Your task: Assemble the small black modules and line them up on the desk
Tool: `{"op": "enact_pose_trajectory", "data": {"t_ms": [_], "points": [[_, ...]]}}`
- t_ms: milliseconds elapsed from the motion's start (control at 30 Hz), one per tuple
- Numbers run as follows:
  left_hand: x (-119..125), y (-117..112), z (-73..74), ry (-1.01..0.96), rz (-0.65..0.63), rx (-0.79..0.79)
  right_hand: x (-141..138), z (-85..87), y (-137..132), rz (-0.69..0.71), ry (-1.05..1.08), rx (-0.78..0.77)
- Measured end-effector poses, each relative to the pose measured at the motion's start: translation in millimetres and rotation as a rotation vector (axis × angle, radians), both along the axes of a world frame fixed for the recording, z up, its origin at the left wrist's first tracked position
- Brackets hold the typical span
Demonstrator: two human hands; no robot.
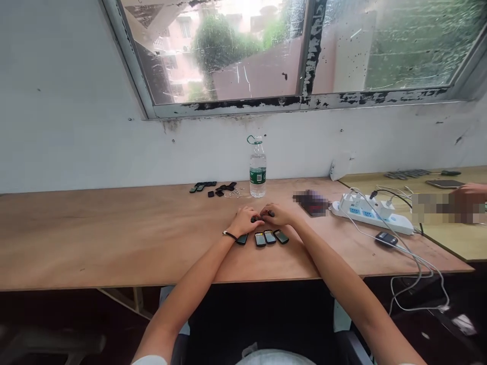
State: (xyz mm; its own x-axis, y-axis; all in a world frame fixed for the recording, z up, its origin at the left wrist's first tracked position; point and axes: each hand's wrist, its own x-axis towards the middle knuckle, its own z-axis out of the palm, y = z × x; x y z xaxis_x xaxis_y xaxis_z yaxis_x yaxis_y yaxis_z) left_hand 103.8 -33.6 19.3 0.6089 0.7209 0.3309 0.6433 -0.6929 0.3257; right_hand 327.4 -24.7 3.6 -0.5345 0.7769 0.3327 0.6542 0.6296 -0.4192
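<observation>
My left hand (245,221) is closed, thumb and fingertips pinching a small black piece (253,219) just above the wooden table. Close beside it, my right hand (279,215) has its fingers curled on another small black piece (270,213). Whether these two are parts of one object I cannot tell. Below the hands lie small black devices with greyish screens: a left one (260,239), a middle one (270,236) and a tilted right one (281,236). A further dark device (242,239) lies by my left wrist, partly covered by it.
Behind my hands stands a water bottle (257,175). Black parts (226,187) and tiny pieces lie to its left. On the right are a blurred dark item (312,203), a white power strip (375,215) with cables, and a black box (386,239). Another person's hand (470,195) shows far right.
</observation>
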Motion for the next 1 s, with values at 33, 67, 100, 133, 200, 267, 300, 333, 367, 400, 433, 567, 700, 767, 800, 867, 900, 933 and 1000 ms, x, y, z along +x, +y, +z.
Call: {"op": "enact_pose_trajectory", "data": {"t_ms": [33, 67, 100, 133, 200, 267, 300, 333, 367, 400, 433, 567, 700, 767, 800, 867, 900, 933, 1000], "points": [[-0.4, 0.0, -0.9, 0.004, -0.002, 0.002, 0.3, -2.0, 0.7, -0.004, 0.004, 0.004], [-0.9, 0.3, -1.7, 0.005, 0.000, 0.005, 0.6, -4.1, 1.6, -0.016, 0.009, 0.014], [-1.3, 0.9, -2.5, 0.002, 0.007, 0.007, 0.9, -6.1, 2.5, -0.032, 0.014, 0.022], [-1.7, 1.8, -3.1, -0.002, 0.018, 0.007, 1.1, -7.9, 3.6, -0.047, 0.018, 0.027], [-2.1, 3.8, -3.9, -0.013, 0.034, -0.007, 1.3, -10.7, 5.6, -0.067, 0.025, 0.023], [-2.3, 5.4, -4.3, -0.019, 0.038, -0.029, 1.3, -12.4, 7.5, -0.078, 0.027, 0.003], [-2.3, 6.0, -4.4, -0.019, 0.036, -0.039, 1.2, -12.9, 8.2, -0.080, 0.029, -0.006], [-2.4, 6.3, -4.5, -0.020, 0.035, -0.046, 1.1, -13.3, 8.9, -0.078, 0.031, -0.010], [-2.4, 6.5, -4.5, -0.024, 0.033, -0.053, 1.1, -13.6, 9.4, -0.073, 0.030, -0.009], [-2.5, 6.6, -4.5, -0.033, 0.032, -0.058, 1.0, -13.8, 9.7, -0.068, 0.027, -0.005], [-2.6, 6.5, -4.6, -0.043, 0.030, -0.063, 1.0, -13.9, 9.9, -0.065, 0.022, 0.001], [-2.9, 6.6, -5.0, -0.070, 0.019, -0.081, 0.8, -14.2, 10.3, -0.073, 0.008, 0.003], [-3.0, 7.2, -5.7, -0.086, 0.014, -0.073, -0.3, -13.2, 10.7, -0.077, 0.006, 0.001], [-3.0, 7.7, -5.8, -0.094, 0.014, -0.057, -1.2, -11.6, 10.6, -0.069, 0.006, -0.001], [-3.0, 8.0, -5.8, -0.093, 0.014, -0.048, -1.8, -10.7, 10.3, -0.064, 0.005, -0.001], [-3.0, 8.8, -6.0, -0.088, 0.015, -0.032, -2.9, -8.7, 9.6, -0.061, 0.005, 0.003], [-3.0, 9.3, -6.1, -0.085, 0.013, -0.024, -3.3, -8.0, 9.3, -0.066, 0.012, 0.009], [-2.9, 9.7, -6.2, -0.083, 0.011, -0.017, -3.6, -7.4, 9.0, -0.073, 0.025, 0.016], [-2.6, 9.9, -6.2, -0.072, 0.007, -0.006, -3.8, -6.7, 8.4, -0.070, 0.063, 0.025]]}}
